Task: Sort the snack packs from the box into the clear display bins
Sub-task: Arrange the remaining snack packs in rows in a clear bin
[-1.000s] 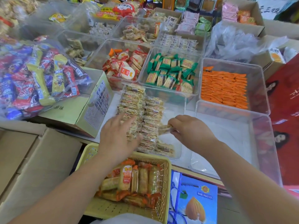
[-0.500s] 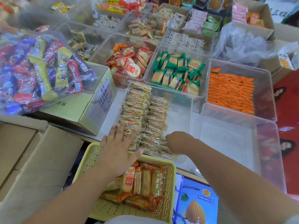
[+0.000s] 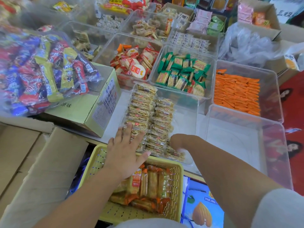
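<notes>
Your left hand [image 3: 125, 153] lies flat, fingers spread, on the snack packs [image 3: 148, 116] rowed inside the clear bin [image 3: 189, 102]; beside it, your right hand [image 3: 178, 143] curls downward at the bin's near end, grip indiscernible.

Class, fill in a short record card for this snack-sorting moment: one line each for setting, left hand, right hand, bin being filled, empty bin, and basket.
setting: counter crowded with clear bins of wrapped snacks
left hand: open, flat, fingers spread against the near end of the pale cracker packs
right hand: curled down into the same bin; grip hidden
bin being filled: two rows of packs on its left side, right side bare
empty bin: clear, to the right
yellow basket: nearest, holds orange-ended packs
</notes>
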{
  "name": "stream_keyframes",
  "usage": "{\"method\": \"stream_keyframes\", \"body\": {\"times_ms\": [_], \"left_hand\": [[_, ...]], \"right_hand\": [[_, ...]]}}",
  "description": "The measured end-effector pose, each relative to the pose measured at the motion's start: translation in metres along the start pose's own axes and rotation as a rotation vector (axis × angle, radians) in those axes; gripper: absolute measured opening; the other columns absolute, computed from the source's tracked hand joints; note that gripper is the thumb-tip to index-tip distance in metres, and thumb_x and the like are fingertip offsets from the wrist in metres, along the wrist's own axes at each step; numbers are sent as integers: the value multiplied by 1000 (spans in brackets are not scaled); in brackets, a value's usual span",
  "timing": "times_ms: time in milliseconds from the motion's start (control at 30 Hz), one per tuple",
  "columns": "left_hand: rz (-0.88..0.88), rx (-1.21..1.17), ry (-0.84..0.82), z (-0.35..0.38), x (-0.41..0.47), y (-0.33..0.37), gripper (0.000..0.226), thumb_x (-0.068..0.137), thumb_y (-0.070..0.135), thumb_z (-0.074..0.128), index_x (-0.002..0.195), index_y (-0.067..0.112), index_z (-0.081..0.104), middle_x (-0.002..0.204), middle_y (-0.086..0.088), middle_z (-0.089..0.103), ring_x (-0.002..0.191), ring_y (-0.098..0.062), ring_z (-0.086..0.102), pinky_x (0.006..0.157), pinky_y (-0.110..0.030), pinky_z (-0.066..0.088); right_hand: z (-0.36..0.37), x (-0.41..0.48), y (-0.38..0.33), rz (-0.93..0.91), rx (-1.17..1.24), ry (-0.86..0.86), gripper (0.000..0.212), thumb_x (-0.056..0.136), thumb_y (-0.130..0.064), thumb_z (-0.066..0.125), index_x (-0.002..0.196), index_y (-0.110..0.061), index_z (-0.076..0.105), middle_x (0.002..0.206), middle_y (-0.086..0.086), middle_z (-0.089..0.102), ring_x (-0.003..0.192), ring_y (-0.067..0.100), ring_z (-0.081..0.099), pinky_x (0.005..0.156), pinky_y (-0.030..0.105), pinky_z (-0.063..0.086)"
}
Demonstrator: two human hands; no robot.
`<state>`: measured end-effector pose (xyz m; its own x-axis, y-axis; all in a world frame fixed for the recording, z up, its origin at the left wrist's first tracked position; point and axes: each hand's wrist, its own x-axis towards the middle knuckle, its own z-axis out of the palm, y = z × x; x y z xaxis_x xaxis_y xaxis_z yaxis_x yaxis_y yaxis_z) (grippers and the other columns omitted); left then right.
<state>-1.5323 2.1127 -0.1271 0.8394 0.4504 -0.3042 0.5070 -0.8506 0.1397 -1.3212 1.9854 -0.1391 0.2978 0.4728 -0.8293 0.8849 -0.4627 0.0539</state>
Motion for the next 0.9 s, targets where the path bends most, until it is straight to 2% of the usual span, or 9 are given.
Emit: {"method": "stream_keyframes", "body": {"times_ms": [200, 333, 467, 533, 600, 667, 733, 800, 900], "left_hand": [[15, 18, 16, -13, -10, 0, 80, 87, 87, 7, 155, 52, -17, 168, -2, -29, 152, -38, -29, 119, -69, -10], [31, -125, 134, -37, -50, -15, 80, 89, 82, 23, 160, 46, 13, 173, -5, -1, 158, -33, -10, 124, -58, -4], [-14, -374, 494, -49, -113, -76, 61, 88, 61, 52, 132, 21, 66, 139, -5, 58, 132, -27, 48, 113, -47, 37], [-107, -424, 640, -48, -143, -120, 51, 85, 54, 59, 119, 18, 71, 121, -1, 64, 115, -19, 51, 102, -30, 36], [-238, -474, 701, -48, -168, -169, 48, 84, 55, 60, 115, 20, 71, 109, 4, 65, 107, -17, 52, 93, -24, 35], [-374, -542, 632, -46, -187, -223, 43, 86, 55, 65, 117, 24, 68, 102, 10, 61, 97, -11, 54, 82, -21, 37], [-523, -570, 391, -41, -198, -274, 48, 89, 55, 69, 126, 26, 62, 108, 7, 61, 96, -10, 55, 80, -24, 41], [-592, -556, 155, -33, -203, -313, 52, 90, 58, 67, 130, 25, 59, 120, 1, 64, 101, -15, 58, 83, -28, 44], [-575, -585, -7, -16, -196, -351, 56, 91, 59, 66, 134, 24, 59, 124, 1, 65, 105, -16, 62, 81, -24, 45]], "right_hand": [[-9, -43, -17, 156, 263, 241, 23, 98, -18, 51, 75, -15, 54, 73, 0, 50, 64, 17, 48, 66, 31, 44], [-19, -83, -54, 161, 409, 534, 23, 99, -35, 47, 90, -21, 62, 89, 0, 65, 83, 23, 62, 65, 31, 49], [-31, -113, -135, -194, 636, 809, 20, 97, -39, 57, 100, -26, 71, 90, -11, 69, 84, 15, 65, 73, 33, 53], [-31, -119, -183, -380, 728, 806, 18, 97, -37, 59, 106, -27, 71, 90, -22, 62, 87, 10, 64, 76, 31, 51], [-33, -117, -231, -523, 746, 797, 20, 97, -38, 60, 112, -29, 70, 101, -24, 60, 100, 7, 62, 87, 26, 47], [-36, -109, -276, -611, 686, 792, 28, 97, -40, 61, 122, -30, 68, 130, -14, 58, 124, 5, 49, 105, 15, 34], [-42, -99, -319, -640, 660, 795, 34, 97, -42, 61, 129, -31, 64, 152, -6, 42, 138, 2, 28, 111, 5, 9], [-44, -90, -355, -630, 620, 816, 39, 96, -48, 59, 133, -35, 60, 163, -5, 26, 145, 3, 8, 116, 13, -4], [-36, -75, -396, -495, 495, 723, 51, 93, -60, 50, 141, -42, 49, 169, -7, 4, 146, 15, -31, 124, 42, 4]]}}
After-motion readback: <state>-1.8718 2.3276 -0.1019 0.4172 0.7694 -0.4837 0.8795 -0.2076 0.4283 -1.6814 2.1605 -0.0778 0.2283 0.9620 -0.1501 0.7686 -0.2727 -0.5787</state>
